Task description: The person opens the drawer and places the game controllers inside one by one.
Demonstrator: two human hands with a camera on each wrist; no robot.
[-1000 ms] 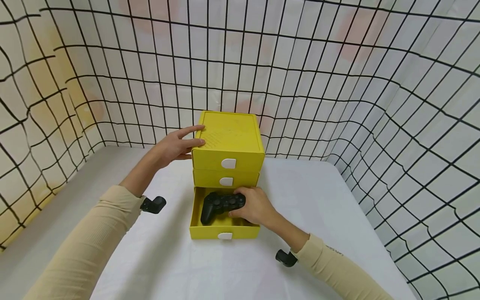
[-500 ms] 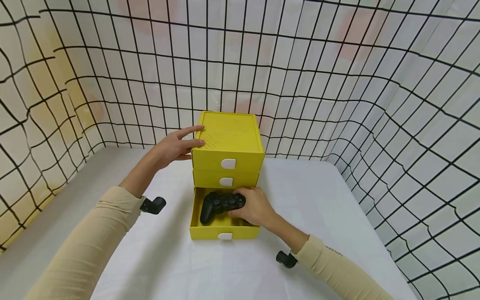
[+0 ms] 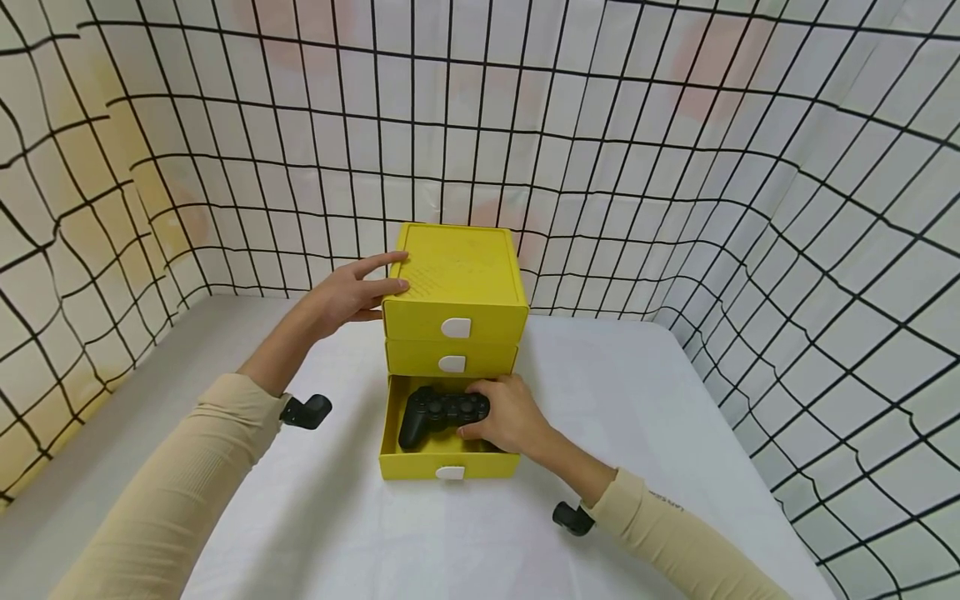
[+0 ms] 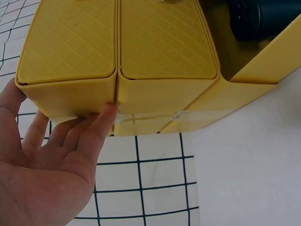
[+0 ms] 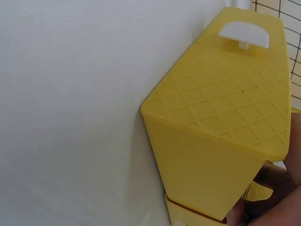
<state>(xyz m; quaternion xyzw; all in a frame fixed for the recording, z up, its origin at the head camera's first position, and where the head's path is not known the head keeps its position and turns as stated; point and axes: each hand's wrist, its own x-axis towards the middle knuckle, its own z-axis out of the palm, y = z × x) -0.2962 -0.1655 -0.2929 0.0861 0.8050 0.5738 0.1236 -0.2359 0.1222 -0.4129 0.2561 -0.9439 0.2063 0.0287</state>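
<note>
A yellow three-drawer box (image 3: 461, 267) stands in the middle of the table, its bottom drawer (image 3: 401, 465) pulled out toward me. Inside that drawer is a black game controller (image 3: 435, 407). My right hand (image 3: 513, 414) reaches in over the drawer's right wall and grips the controller's right end, covering that handle. With fingers extended, my left hand (image 3: 341, 293) rests against the box's upper left side, two fingertips on the top edge. The left wrist view shows these fingers (image 4: 96, 129) along the side wall. In the right wrist view the drawer front (image 5: 225, 89) partly hides my right hand.
A white cloth (image 3: 622, 400) covers the table under the box. Black grid netting (image 3: 570, 150) over white sheeting encloses the back and both sides, close behind the box. The upper two drawers, with white pull tabs (image 3: 456, 327), are closed.
The controller has shifted very slightly to the left in the drawer, with my right hand still gripping it. My left hand and the box stay in place.
</note>
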